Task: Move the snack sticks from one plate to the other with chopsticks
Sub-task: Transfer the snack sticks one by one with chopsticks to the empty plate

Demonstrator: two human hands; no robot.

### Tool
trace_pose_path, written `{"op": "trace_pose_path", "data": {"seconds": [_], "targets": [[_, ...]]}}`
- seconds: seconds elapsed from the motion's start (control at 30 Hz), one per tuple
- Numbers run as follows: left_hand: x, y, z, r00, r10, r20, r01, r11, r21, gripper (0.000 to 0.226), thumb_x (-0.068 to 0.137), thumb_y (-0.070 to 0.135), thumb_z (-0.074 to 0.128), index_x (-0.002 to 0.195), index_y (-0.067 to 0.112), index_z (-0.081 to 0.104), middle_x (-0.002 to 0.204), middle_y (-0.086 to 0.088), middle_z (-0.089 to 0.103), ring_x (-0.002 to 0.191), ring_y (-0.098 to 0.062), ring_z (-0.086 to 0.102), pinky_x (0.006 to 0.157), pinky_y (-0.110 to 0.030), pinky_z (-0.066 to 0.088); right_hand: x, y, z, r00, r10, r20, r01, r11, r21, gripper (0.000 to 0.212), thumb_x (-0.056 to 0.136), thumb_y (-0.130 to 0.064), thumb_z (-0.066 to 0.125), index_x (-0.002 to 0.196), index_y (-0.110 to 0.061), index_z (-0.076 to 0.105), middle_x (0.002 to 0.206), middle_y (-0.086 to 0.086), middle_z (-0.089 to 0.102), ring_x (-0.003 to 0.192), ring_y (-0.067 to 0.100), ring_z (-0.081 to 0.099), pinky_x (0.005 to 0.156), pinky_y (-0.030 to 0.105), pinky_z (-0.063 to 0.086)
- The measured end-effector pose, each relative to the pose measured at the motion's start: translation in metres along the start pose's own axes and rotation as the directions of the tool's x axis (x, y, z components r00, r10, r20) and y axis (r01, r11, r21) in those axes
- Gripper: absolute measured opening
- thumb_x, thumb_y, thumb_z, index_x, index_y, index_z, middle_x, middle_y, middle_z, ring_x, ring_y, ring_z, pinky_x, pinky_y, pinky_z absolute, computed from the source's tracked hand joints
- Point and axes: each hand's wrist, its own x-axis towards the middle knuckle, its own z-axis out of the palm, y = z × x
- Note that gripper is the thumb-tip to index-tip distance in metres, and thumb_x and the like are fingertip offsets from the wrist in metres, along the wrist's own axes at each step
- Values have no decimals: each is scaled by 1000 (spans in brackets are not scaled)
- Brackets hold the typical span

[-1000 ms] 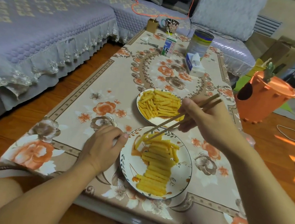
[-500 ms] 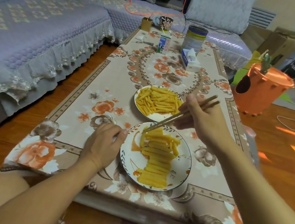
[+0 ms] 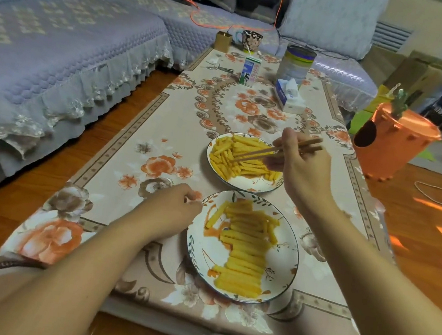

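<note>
Two patterned white plates sit on the floral tablecloth. The far plate (image 3: 251, 185) holds a loose heap of yellow snack sticks (image 3: 232, 155). On the near plate (image 3: 204, 251), snack sticks (image 3: 245, 254) lie stacked in a neat column. My right hand (image 3: 302, 171) grips a pair of wooden chopsticks (image 3: 266, 152), whose tips reach down into the far heap. Whether a stick is pinched between the tips is unclear. My left hand (image 3: 172, 211) rests as a loose fist on the cloth, touching the near plate's left rim.
Farther down the table stand a milk carton (image 3: 249, 72), a tin can (image 3: 296, 65), a tissue pack (image 3: 290, 95) and a mug (image 3: 250, 40). An orange bin (image 3: 392, 146) sits on the floor to the right, and a lilac sofa (image 3: 61, 50) runs along the left.
My right hand has carried the chopsticks from the top of the near plate's column over to the far plate's heap. My left hand stays by the near plate.
</note>
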Motion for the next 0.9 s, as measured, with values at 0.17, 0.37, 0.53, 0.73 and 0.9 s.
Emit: {"op": "trace_pose_path", "data": {"seconds": [0.17,0.37,0.53,0.73,0.9], "targets": [[9,10,-11,999,-32,43,26,991,128,24,97,53,49,114,36,54,92,17,60,80,2,53,75,-25,46,-6,-11,-15,999,31,-41,-29,998,54,45,109,-34,43,90,-2,69,81,26,72,65,29,75,65,41,65],[19,21,-24,996,-68,64,54,979,198,23,101,36,46,110,29,66,113,8,63,105,-20,60,101,-40,48,-45,-32,-52,970,192,150,-207,974,91,52,107,-36,42,89,6,67,71,26,69,60,35,73,58,37,64],[23,31,-20,997,-71,24,63,970,235,26,98,18,43,104,17,68,104,-1,65,89,-22,55,93,-42,51,-45,-22,-50,961,128,245,-121,992,-43,42,104,-34,48,87,-3,71,68,19,70,57,29,72,57,39,61],[23,30,-15,995,-95,-7,94,969,230,26,99,27,43,102,23,69,102,7,68,97,-23,64,98,-44,52,-30,-22,-68,991,48,123,-52,998,31,31,105,-27,50,92,-8,71,76,12,72,63,27,73,62,36,64],[31,26,-6,996,-77,53,68,986,150,23,87,25,39,73,20,56,82,2,63,65,-26,52,71,-31,46,-13,2,-53,991,132,28,-135,977,162,35,108,-29,48,98,-3,70,82,21,73,72,31,76,68,36,65]]}}
